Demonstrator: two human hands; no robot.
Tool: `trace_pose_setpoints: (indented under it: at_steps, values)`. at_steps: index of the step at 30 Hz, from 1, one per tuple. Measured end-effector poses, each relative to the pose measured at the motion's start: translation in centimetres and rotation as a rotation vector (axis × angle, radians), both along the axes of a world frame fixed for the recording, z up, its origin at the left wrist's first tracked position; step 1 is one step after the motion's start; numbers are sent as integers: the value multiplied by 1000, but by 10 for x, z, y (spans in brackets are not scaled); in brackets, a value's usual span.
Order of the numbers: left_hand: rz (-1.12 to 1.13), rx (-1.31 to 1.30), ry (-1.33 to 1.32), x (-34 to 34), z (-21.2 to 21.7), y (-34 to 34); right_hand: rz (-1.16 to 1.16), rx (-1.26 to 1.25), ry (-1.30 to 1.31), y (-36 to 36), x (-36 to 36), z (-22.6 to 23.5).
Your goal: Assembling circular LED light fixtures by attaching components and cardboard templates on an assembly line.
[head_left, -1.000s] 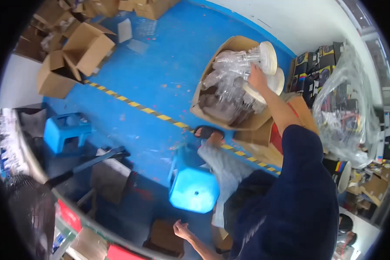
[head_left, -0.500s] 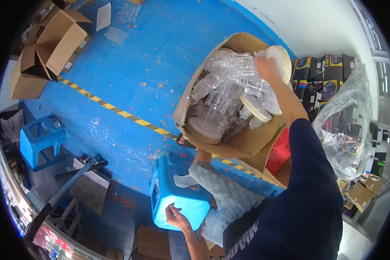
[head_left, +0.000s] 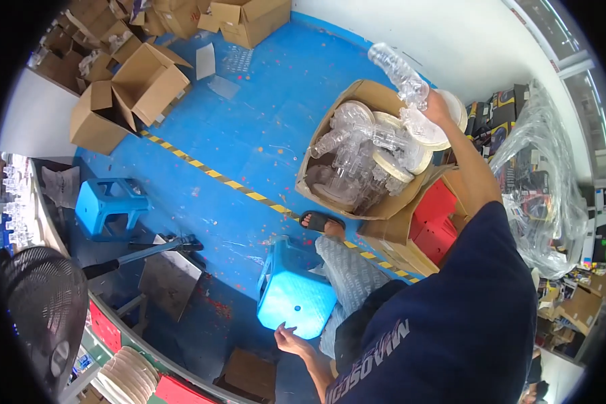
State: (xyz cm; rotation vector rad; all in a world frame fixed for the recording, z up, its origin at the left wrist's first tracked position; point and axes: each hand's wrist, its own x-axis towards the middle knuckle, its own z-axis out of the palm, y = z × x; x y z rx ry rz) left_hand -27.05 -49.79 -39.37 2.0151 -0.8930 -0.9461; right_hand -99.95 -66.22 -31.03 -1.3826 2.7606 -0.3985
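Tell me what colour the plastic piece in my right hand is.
Clear and colourless: the plastic piece in your right hand shows best in the head view.

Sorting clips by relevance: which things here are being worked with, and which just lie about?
Likely in use: right hand; clear plastic piece it grips; open carton of similar pieces.
Seemingly idle: blue stool by left hand; other blue stool; black fan.

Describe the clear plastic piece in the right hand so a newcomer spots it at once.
Find the big open cardboard box on the blue floor. At its upper right, the right hand grips the clear plastic piece. Unlike similar pieces inside the box, this one is held up, its free end jutting past the rim.
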Motion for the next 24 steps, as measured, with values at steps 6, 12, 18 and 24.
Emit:
trace_pose_setpoints:
  at_steps: [6,12,18,24]
  values:
    - [138,-161,304,48,-10,-3,202,-269,-218,35,127,146]
    - [-61,-101,565,132,42,2,652,-177,-434,73,417,233]
    - [1,-44,1303,174,137,103,1284,-128,-435,131,660,250]
    - [710,-900,1253,214,180,179,2036,231,-675,173,866,327]
